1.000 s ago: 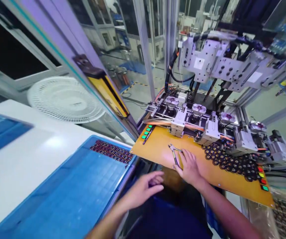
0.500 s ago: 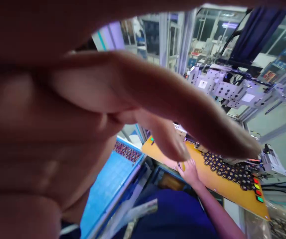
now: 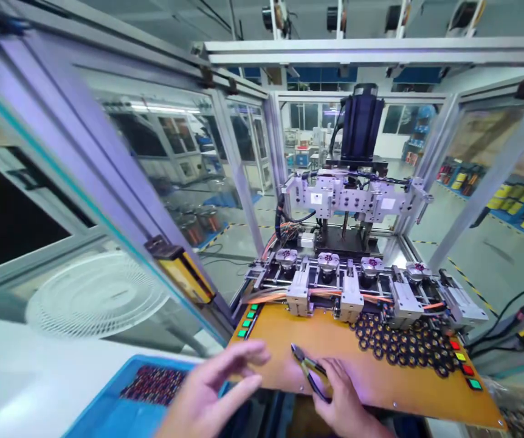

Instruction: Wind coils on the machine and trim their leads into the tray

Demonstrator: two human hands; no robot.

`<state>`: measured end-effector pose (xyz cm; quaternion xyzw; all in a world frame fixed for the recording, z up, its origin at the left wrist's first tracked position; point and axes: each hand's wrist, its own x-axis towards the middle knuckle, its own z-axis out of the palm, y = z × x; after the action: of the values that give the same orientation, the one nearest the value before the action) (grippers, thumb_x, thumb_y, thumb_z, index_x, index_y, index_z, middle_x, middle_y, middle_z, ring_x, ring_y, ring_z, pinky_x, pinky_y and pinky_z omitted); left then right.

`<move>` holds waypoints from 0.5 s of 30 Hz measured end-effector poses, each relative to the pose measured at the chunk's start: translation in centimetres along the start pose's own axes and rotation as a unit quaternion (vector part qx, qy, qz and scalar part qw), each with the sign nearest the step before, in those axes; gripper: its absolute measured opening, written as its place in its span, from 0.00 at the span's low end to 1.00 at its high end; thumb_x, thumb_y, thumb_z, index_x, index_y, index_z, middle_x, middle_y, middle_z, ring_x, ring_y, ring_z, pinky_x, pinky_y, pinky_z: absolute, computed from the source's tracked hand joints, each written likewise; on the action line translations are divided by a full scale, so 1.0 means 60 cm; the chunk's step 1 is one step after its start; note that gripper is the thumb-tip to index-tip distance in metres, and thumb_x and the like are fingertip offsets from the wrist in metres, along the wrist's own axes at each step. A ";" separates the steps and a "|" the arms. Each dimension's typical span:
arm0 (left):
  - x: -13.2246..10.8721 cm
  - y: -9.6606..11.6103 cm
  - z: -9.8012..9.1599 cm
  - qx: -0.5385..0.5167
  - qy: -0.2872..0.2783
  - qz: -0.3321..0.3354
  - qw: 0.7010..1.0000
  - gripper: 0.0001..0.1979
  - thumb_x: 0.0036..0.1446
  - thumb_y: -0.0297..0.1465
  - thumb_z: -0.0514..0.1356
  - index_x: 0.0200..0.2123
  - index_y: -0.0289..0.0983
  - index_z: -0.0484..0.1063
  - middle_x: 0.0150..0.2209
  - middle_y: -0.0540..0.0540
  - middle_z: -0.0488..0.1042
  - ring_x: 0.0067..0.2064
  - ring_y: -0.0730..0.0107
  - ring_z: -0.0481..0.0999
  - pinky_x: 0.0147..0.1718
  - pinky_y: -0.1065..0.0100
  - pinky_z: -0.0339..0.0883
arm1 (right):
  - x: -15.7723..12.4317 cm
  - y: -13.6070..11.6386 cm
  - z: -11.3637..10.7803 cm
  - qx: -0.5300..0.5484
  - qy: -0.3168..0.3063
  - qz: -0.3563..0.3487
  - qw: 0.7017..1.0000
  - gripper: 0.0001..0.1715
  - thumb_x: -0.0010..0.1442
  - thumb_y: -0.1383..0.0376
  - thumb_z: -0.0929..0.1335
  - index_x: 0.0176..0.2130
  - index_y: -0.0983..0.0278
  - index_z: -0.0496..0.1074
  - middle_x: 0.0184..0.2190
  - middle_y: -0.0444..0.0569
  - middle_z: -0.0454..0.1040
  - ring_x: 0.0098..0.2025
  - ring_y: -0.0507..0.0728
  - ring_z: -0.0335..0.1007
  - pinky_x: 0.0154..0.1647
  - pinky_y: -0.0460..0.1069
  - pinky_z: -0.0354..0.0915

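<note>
My right hand (image 3: pixel 341 395) is closed around a pair of yellow-and-black handled pliers (image 3: pixel 310 371), whose jaws point up and left over the orange work surface (image 3: pixel 280 334). To its left, my left hand (image 3: pixel 214 389) is raised with thumb and fingers apart, nothing between them. It hangs between the work surface and a blue tray (image 3: pixel 102 395). Many small dark red parts (image 3: pixel 152 384) lie in that tray. On the right half of the work surface sit rows of black ring-shaped parts (image 3: pixel 399 347) with bright centres.
Behind the surface stands a machine with several metal fixtures (image 3: pixel 328 264) and a dark motor (image 3: pixel 360 125) above. Green buttons (image 3: pixel 248 322) line the left edge; red, yellow and green buttons (image 3: pixel 465 362) the right. A yellow sensor (image 3: pixel 184 277) is on the left frame, near a white fan guard (image 3: pixel 98 295).
My left hand has dropped from right in front of the camera to beside the work surface. The view has levelled. The pliers now show clearly in my right hand.
</note>
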<state>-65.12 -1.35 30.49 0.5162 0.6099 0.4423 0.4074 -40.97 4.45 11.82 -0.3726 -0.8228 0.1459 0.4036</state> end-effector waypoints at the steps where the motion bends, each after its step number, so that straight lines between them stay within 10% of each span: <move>1: 0.007 -0.035 0.030 -0.015 -0.012 -0.052 0.998 0.21 0.49 0.47 0.67 0.41 0.39 0.82 0.41 0.39 0.83 0.45 0.52 0.82 0.51 0.54 0.75 | 0.008 -0.009 -0.005 0.009 0.009 0.011 1.000 0.33 0.46 0.75 0.66 0.53 0.64 0.65 0.41 0.52 0.76 0.42 0.59 0.76 0.44 0.50 0.75; 7: 0.027 -0.137 0.155 -0.268 -0.012 -0.099 0.958 0.28 0.46 0.49 0.69 0.46 0.36 0.81 0.52 0.37 0.79 0.57 0.46 0.76 0.61 0.51 0.63 | 0.098 -0.087 -0.063 0.138 0.034 -0.041 0.989 0.41 0.46 0.72 0.67 0.60 0.64 0.60 0.51 0.56 0.73 0.52 0.62 0.73 0.53 0.53 0.73; 15: 0.056 -0.134 0.135 -0.357 -0.038 -0.031 0.933 0.27 0.45 0.50 0.69 0.45 0.40 0.81 0.58 0.37 0.74 0.64 0.41 0.67 0.64 0.47 0.56 | 0.122 -0.099 -0.060 0.211 0.051 -0.077 0.973 0.39 0.53 0.65 0.69 0.62 0.66 0.59 0.51 0.62 0.73 0.54 0.65 0.72 0.52 0.56 0.73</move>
<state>-60.00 2.35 20.37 0.3339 0.4115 0.5981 0.6013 -44.05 5.54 21.37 -0.2214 -0.7779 0.2655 0.5248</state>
